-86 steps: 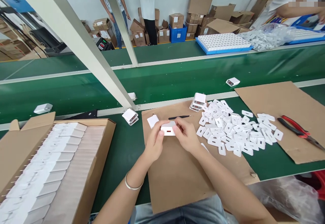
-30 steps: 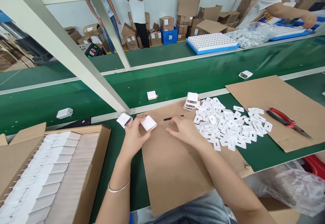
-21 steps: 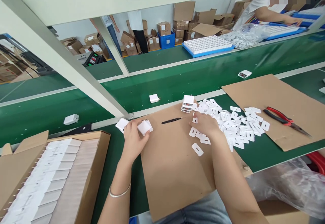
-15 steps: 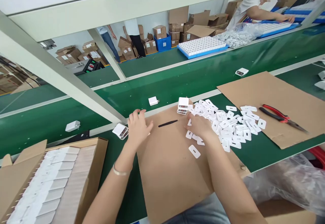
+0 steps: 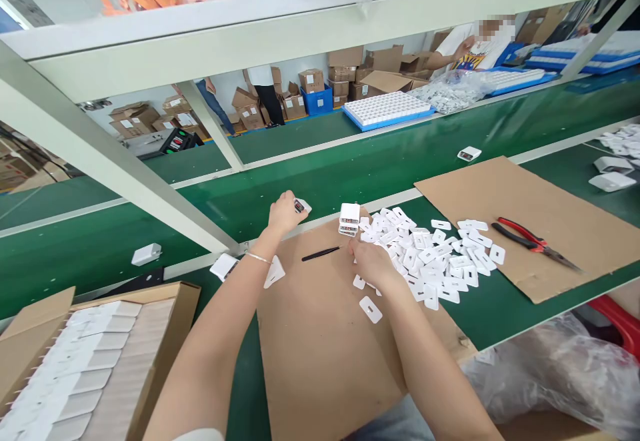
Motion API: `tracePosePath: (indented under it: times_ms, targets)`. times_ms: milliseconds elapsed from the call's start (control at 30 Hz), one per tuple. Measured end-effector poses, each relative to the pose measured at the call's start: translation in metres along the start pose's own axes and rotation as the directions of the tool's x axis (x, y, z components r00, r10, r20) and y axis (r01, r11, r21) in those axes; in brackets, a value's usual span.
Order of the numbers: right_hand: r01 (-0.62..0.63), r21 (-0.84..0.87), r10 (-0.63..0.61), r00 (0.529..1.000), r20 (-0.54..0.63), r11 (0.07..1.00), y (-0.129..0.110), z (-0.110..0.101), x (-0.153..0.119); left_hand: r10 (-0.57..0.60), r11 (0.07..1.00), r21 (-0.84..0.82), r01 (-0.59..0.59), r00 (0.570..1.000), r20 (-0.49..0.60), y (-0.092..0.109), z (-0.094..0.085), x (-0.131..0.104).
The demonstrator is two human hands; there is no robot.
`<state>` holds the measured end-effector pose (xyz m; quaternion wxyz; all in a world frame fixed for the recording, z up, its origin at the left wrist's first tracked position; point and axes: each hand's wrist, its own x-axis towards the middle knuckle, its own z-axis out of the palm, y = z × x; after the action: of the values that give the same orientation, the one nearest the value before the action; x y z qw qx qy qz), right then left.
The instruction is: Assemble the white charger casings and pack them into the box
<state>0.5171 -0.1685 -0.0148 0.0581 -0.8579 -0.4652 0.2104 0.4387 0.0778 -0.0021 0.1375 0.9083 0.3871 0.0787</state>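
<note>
My left hand (image 5: 284, 214) reaches over the green belt and grips a white plug-in charger (image 5: 304, 205) whose open end shows reddish parts. My right hand (image 5: 373, 264) is closed at the left edge of a heap of white slotted plates (image 5: 425, 254); its fingertips are partly hidden, and I cannot make out what they hold. Just beyond it stands a small stack of white chargers (image 5: 349, 217). Between my hands, black tweezers (image 5: 321, 254) lie on a cardboard sheet (image 5: 320, 341). A white piece (image 5: 275, 272) lies beside my left wrist, and more chargers (image 5: 223, 266) sit behind that forearm.
Red-handled pliers (image 5: 535, 244) lie on a second cardboard sheet (image 5: 565, 208) at right. An open carton (image 5: 167, 334) of white parts stands at left. Single chargers (image 5: 146, 254) rest on the belt (image 5: 390, 168). A slanted frame post (image 5: 125, 154) rises at left. A co-worker (image 5: 475, 44) sits across.
My left hand has moved forward and right onto the belt and taken hold of the charger there. My right hand stays beside the plates. The camera view has shifted slightly.
</note>
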Motion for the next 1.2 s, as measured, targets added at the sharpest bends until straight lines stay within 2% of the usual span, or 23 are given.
tracePosePath:
  times_ms: [100,167,200,300,367,467,567,633,700,767,867,933,1000,1067,1200]
  targets:
    - [-0.044,0.004,0.045,0.997,-0.057,0.999,0.001,0.001,-0.001,0.056,0.982,-0.174,-0.076,0.992,-0.115,0.008,-0.01,-0.041]
    - [-0.104,0.002,0.104,0.992,-0.075,0.995,0.004,0.002,-0.001,0.102,0.881,-0.424,-0.212,0.958,-0.268,0.011,-0.016,-0.078]
    - [-0.129,-0.002,0.128,0.989,-0.074,0.992,0.006,0.002,-0.001,0.099,0.839,-0.481,-0.256,0.94,-0.328,0.012,-0.018,-0.099]
    - [-0.146,-0.03,0.143,0.988,-0.065,0.989,0.008,0.005,-0.002,0.096,0.78,-0.533,-0.328,0.905,-0.415,0.015,-0.021,-0.16]
    - [-0.117,-0.055,0.114,0.992,-0.054,0.992,0.005,0.007,-0.004,0.103,0.747,-0.543,-0.383,0.874,-0.475,0.016,-0.02,-0.192]
    - [-0.064,-0.074,0.064,0.998,-0.012,0.995,-0.004,0.011,-0.006,0.124,0.705,-0.514,-0.489,0.798,-0.589,0.016,-0.016,-0.22]
    - [0.017,-0.098,-0.019,1.0,-0.022,0.995,-0.014,0.017,-0.007,0.081,0.709,-0.479,-0.517,0.735,-0.673,0.014,-0.01,-0.229]
    - [0.101,-0.087,-0.107,0.992,-0.06,0.991,-0.02,0.021,-0.008,0.046,0.726,-0.465,-0.507,0.711,-0.702,0.012,-0.004,-0.23]
    - [0.195,0.013,-0.191,0.972,-0.133,0.981,-0.026,0.022,-0.009,0.037,0.721,-0.48,-0.5,0.719,-0.694,0.009,0.003,-0.23]
    - [0.315,0.192,-0.265,0.932,-0.248,0.93,-0.033,0.022,-0.013,0.022,0.693,-0.548,-0.467,0.775,-0.632,0.005,0.01,-0.23]
    - [0.503,0.435,-0.327,0.847,-0.419,0.747,-0.045,0.017,-0.025,-0.032,0.694,-0.643,-0.324,0.878,-0.477,-0.001,0.022,-0.233]
    - [0.574,0.529,-0.345,0.811,-0.473,0.624,-0.055,0.015,-0.035,-0.064,0.736,-0.637,-0.231,0.912,-0.405,-0.004,0.026,-0.234]
    - [0.601,0.588,-0.371,0.798,-0.475,0.541,-0.064,0.015,-0.044,-0.045,0.769,-0.602,-0.216,0.921,-0.387,-0.005,0.028,-0.234]
    - [0.619,0.613,-0.414,0.785,-0.461,0.491,-0.071,0.019,-0.049,0.006,0.78,-0.57,-0.256,0.915,-0.402,-0.006,0.028,-0.233]
    - [0.658,0.599,-0.443,0.752,-0.488,0.456,-0.079,0.03,-0.051,0.088,0.759,-0.558,-0.335,0.903,-0.421,-0.009,0.024,-0.233]
